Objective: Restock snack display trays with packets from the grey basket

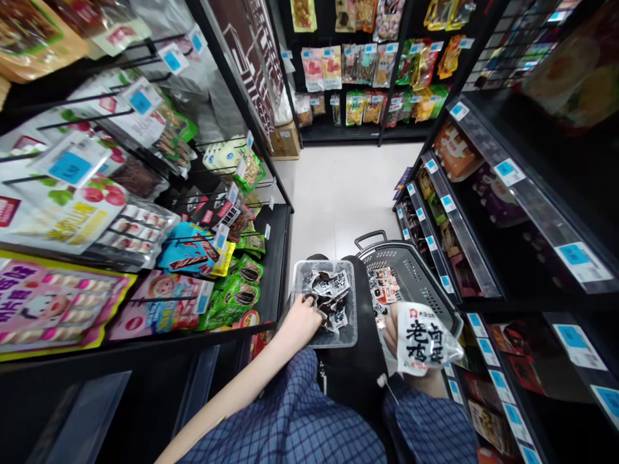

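Observation:
On my lap rests a clear plastic box (pixel 353 322) holding several small white-and-dark packets of braised egg (pixel 329 283). My left hand (pixel 302 322) reaches into its left side, fingers curled round one of these packets; the fingertips are partly hidden. To the right, my right hand (pixel 393 327) grips a white packet of braised egg (pixel 420 340) with black lettering. This packet covers most of that hand. Below and beyond it stands a grey shopping basket (pixel 416 267), with small red-and-white packets (pixel 384 285) inside.
Hanging snack bags (pixel 188 248) and a dark shelf (pixel 271 258) line the left side. Shelves with price tags (pixel 575 254) rise close on the right. Pale floor (pixel 333 187) leads to a back rack of snack bags (pixel 355 106). A cardboard box (pixel 286 140) stands by its left corner.

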A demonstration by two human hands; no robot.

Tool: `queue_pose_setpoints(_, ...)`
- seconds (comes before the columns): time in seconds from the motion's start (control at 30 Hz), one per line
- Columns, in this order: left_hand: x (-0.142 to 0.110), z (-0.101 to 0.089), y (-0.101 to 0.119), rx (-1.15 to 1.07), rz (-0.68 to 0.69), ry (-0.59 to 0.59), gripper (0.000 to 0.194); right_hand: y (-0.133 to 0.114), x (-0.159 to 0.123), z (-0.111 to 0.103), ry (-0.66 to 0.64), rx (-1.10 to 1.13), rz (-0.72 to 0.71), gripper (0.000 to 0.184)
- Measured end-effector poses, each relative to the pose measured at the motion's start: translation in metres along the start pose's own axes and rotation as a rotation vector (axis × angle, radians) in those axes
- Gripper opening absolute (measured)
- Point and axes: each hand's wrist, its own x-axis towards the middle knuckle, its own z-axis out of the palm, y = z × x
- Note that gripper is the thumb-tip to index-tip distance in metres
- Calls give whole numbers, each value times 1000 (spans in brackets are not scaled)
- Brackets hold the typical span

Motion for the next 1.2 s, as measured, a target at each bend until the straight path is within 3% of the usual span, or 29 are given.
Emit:
queue_pose_setpoints(0.1, -1, 1, -1, -24, 7, 27, 22, 11, 2, -34, 227, 129, -61, 48)
queue_pose_setpoints(0.17, -2, 2, -2, -33, 22, 47, 22, 22, 11, -62, 347, 67, -89, 42)
queue_pose_setpoints(0.27, -3, 4, -5, -31, 58, 73, 20, 47, 34, -97, 418, -320, -28, 44)
queue_pose_setpoints(0.33, -4, 3, -6, -27, 75, 88, 19, 70, 49, -112, 478, -667, 99, 47)
queue_pose_setpoints(0.47, -5, -7, -7, -70, 68, 143, 20, 119, 69, -119, 546, -843, 256, 40)
queue_pose_setpoints(0.57, -8, -20, -7, -206, 28, 170, 23, 142, 77, -113, 488, -836, 296, 31)
queue_pose_setpoints(0.67, -13, -32, -8, -476, -29, 216, 27, 142, 82, -103, 375, -765, 282, 29)
queue_pose_setpoints(0.77, -17, -39, -11, -805, -67, 308, 29, 118, 78, -83, 248, -665, 209, 34)
queue_pose_setpoints(0.87, -18, -38, -14, -1129, -63, 396, 30, 79, 61, -51, 65, -523, 140, 35)
queue_pose_setpoints(0.93, -17, -37, -15, -1275, -22, 447, 33, 51, 46, -25, -208, -297, 104, 32)
queue_pose_setpoints(1.03, -15, -39, -13, -1320, 127, 518, 35, 18, 27, 11, -501, -88, 130, 34)
queue_pose_setpoints(1.1, -15, -42, -11, -1287, 239, 547, 31, 5, 19, 27, -562, -87, 176, 36)
queue_pose_setpoints(1.2, -16, -48, -9, -1196, 305, 574, 25, -1, 14, 37, -519, -148, 220, 36)
